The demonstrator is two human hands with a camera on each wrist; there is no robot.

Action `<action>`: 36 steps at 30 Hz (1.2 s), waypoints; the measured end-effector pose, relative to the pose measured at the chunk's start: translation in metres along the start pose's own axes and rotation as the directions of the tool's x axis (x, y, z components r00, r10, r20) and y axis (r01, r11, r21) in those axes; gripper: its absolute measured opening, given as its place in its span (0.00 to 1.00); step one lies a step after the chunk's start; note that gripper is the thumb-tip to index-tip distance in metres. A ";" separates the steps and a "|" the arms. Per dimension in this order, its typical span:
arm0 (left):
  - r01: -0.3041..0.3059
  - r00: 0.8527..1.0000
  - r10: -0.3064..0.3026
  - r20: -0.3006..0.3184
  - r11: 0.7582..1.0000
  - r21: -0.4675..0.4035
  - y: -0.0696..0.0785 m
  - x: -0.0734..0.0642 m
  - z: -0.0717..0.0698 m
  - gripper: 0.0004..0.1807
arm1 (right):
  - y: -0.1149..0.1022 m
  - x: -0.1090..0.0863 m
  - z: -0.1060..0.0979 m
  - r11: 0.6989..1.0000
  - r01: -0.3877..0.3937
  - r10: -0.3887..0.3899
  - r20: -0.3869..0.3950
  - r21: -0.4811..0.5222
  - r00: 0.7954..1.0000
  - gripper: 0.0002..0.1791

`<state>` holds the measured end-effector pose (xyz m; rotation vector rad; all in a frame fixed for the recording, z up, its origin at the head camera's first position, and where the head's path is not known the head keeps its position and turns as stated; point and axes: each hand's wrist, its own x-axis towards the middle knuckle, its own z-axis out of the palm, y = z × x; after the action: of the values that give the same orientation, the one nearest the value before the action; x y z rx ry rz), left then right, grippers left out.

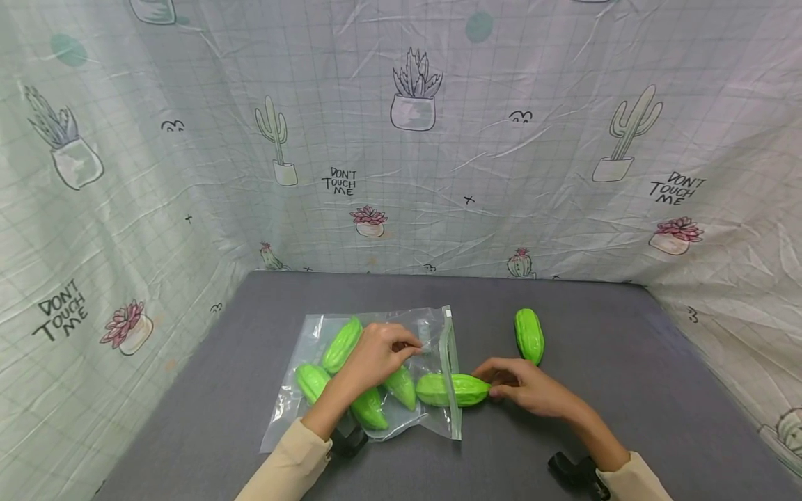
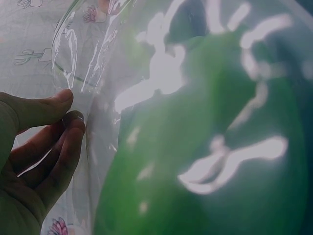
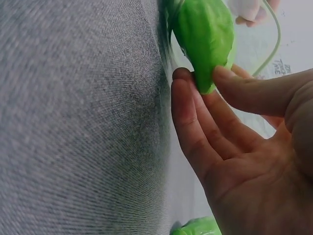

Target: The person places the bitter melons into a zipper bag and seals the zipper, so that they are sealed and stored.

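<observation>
A clear zip bag (image 1: pixel 283 416) lies on the table with several green ridged bitter melons inside, one of them (image 1: pixel 342 346) near its far edge. My left hand (image 1: pixel 374 356) reaches over the bag and pinches its film (image 2: pixel 71 54) near the mouth between thumb and fingers. Another bitter melon (image 1: pixel 470 391) lies lengthwise through the mouth, partly inside the bag. With my right hand (image 1: pixel 532 390), I hold its outer, pointed end between thumb and fingers; the right wrist view shows this grip on the melon's tip (image 3: pixel 204 39).
One more bitter melon (image 1: pixel 529 334) lies on the grey table (image 1: pixel 601 348), beyond my right hand. A light printed curtain (image 1: pixel 489 160) hangs behind the table and along both sides.
</observation>
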<state>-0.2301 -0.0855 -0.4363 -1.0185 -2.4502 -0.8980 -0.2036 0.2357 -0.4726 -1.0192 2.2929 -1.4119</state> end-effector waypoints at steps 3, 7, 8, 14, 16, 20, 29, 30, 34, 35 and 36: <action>0.006 1.000 -0.006 0.003 1.000 0.003 0.001 0.000 -0.001 0.02 | 0.000 0.000 0.000 1.000 -0.004 0.004 0.003 0.009 1.000 0.16; 0.011 1.000 -0.011 0.005 1.000 0.005 0.002 0.000 -0.002 0.02 | -0.003 0.000 0.001 0.999 -0.050 0.050 -0.003 0.020 0.999 0.14; 0.013 1.000 -0.013 0.007 1.000 0.006 0.002 0.000 -0.002 0.02 | -0.003 0.000 0.001 0.998 -0.064 0.064 -0.005 0.022 0.998 0.14; 0.013 1.000 -0.013 0.004 1.000 0.010 0.003 0.000 -0.002 0.02 | -0.004 0.001 0.004 0.993 -0.112 0.113 -0.030 0.031 0.993 0.11; 0.009 1.000 -0.009 0.002 1.000 0.010 0.003 0.000 -0.002 0.02 | -0.004 0.001 0.005 0.993 -0.114 0.115 -0.035 0.036 0.993 0.11; 0.008 1.000 -0.008 0.003 1.000 0.009 0.003 0.000 -0.002 0.02 | -0.002 0.001 0.007 0.992 -0.112 0.114 -0.033 0.066 0.993 0.11; 0.022 1.000 -0.022 0.008 1.000 0.011 0.003 0.000 -0.002 0.02 | -0.001 0.003 0.011 0.992 -0.095 0.098 -0.045 0.077 0.994 0.12; 0.021 1.000 -0.021 0.007 1.000 0.011 0.003 0.000 -0.002 0.02 | -0.001 0.003 0.012 0.993 -0.094 0.098 -0.046 0.075 0.994 0.13; 0.018 1.000 -0.018 0.006 1.000 0.012 0.004 0.000 -0.002 0.02 | -0.003 0.003 0.012 0.992 -0.103 0.107 -0.056 0.067 0.993 0.13; 0.018 1.000 -0.018 0.006 1.000 0.012 0.003 0.000 -0.002 0.02 | -0.004 0.003 0.012 0.992 -0.108 0.112 -0.060 0.063 0.992 0.13; 0.017 1.000 -0.017 0.005 1.000 0.011 0.004 0.000 -0.002 0.02 | -0.004 0.003 0.012 0.992 -0.114 0.118 -0.064 0.062 0.991 0.12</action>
<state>-0.2275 -0.0847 -0.4332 -0.9984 -2.4694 -0.8871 -0.1973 0.2239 -0.4748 -0.8188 2.3031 -1.4768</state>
